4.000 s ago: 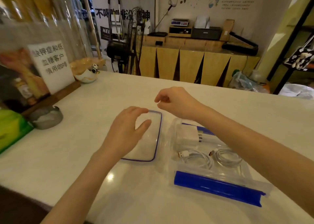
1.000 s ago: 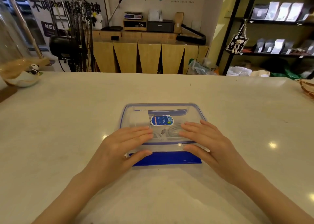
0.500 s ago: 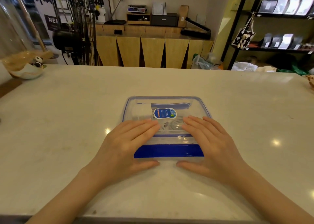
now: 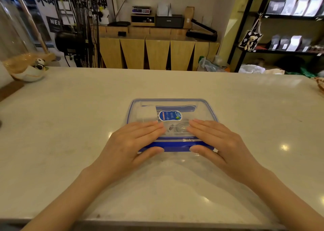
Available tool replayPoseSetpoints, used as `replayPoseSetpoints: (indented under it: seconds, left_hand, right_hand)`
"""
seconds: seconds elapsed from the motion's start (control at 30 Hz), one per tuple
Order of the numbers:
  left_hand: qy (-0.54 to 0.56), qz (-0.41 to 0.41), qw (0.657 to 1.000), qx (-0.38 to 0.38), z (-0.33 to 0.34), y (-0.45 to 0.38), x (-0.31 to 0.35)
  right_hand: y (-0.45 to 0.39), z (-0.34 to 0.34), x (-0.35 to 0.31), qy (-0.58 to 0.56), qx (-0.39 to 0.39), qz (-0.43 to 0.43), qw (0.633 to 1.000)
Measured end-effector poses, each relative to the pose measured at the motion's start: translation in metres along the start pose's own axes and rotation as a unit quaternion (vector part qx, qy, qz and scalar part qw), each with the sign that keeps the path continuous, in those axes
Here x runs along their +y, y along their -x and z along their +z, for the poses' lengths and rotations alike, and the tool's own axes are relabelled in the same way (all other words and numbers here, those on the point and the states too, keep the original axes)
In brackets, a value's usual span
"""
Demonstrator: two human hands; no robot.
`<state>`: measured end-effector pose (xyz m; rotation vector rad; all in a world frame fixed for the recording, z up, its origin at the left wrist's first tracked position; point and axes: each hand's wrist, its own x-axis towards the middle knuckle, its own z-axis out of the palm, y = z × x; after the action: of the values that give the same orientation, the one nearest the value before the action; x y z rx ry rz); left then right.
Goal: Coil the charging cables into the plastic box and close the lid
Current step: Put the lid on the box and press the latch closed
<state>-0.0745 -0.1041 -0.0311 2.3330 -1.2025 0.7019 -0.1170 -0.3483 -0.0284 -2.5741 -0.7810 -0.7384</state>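
Note:
The clear plastic box (image 4: 208, 108) lies in the middle of the white table (image 4: 70, 125) with its blue-rimmed lid (image 4: 192, 114) on top. Through the lid I see a white charger (image 4: 146, 114) and coiled white cables (image 4: 180, 128). A blue label (image 4: 169, 115) is stuck on the lid. My left hand (image 4: 129, 143) and my right hand (image 4: 220, 143) lie flat on the lid's near part. Both thumbs press against the blue front latch (image 4: 176, 147). A second blue latch (image 4: 175, 107) shows at the far side.
A bowl with a panda figure (image 4: 29, 71) stands at the table's far left, beside a wooden board (image 4: 8, 88). A woven item (image 4: 320, 85) pokes in at the right edge. The table's front edge (image 4: 157, 221) runs close below my forearms.
Four seconds ago the lid lay beside the open box; now it covers the box. In the last second my thumbs moved onto the front latch, which has swung in against the box.

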Motion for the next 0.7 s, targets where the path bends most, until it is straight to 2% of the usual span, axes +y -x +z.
replayPoseSetpoints:
  seconds: [0.17, 0.37, 0.53, 0.7]
  left_hand:
    - [0.037, -0.009, 0.999, 0.01, 0.001, 0.0, 0.0]
    - [0.031, -0.03, 0.999, 0.0, -0.006, -0.005, 0.006]
    - [-0.047, -0.049, 0.996, -0.066, -0.02, -0.046, 0.018]
    - [-0.004, -0.162, 0.978, -0.129, -0.007, -0.095, -0.015]
  right_hand:
    - [0.0, 0.001, 0.0, -0.037, 0.023, 0.012, 0.999]
    - [-0.003, -0.002, -0.003, -0.061, 0.022, 0.031, 0.997]
    - [-0.046, -0.019, -0.004, -0.079, -0.036, 0.096, 0.992]
    - [-0.099, -0.002, 0.024, -0.066, -0.071, 0.155, 0.983]
